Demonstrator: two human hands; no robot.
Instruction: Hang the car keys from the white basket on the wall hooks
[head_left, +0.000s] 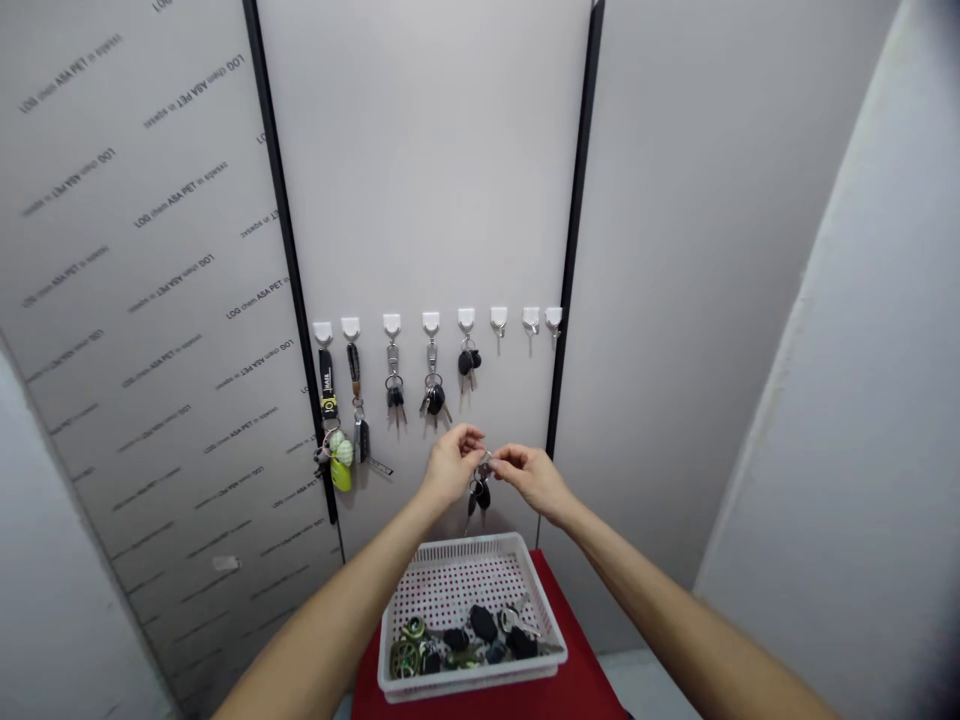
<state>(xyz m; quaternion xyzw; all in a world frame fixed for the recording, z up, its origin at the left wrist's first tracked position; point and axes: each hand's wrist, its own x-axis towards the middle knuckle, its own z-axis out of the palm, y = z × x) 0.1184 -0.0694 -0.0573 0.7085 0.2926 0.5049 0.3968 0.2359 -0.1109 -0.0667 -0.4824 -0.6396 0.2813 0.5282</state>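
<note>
Bare forearms (345,600) are closest, coming up from the bottom on both sides. So, left to right on the white wall panel (435,180): by its left edge a black lanyard (328,385) with yellow-green charms (341,475) hangs off a white hook (322,331), then a braided strap (354,368) with a car key fob (362,440), two silver clips (393,357) carrying black-headed keys (395,397), and another small key bunch (468,361). Three more white hooks (531,315) finish the row toward the right edge.

Lower down, the left hand (452,465) is pinching a metal key ring (485,457) and the right hand (534,482) pinches it from the other side, dark-headed keys (484,494) dangling in front of the panel.

Under that, a white plastic basket (469,688) sits on a red surface (581,650). Along its near edge: greenish round pieces (406,658) by the left corner (can't quite make them out), black fobs (484,623) mid-way, silvery metal bits (517,620) toward the right corner.
</note>
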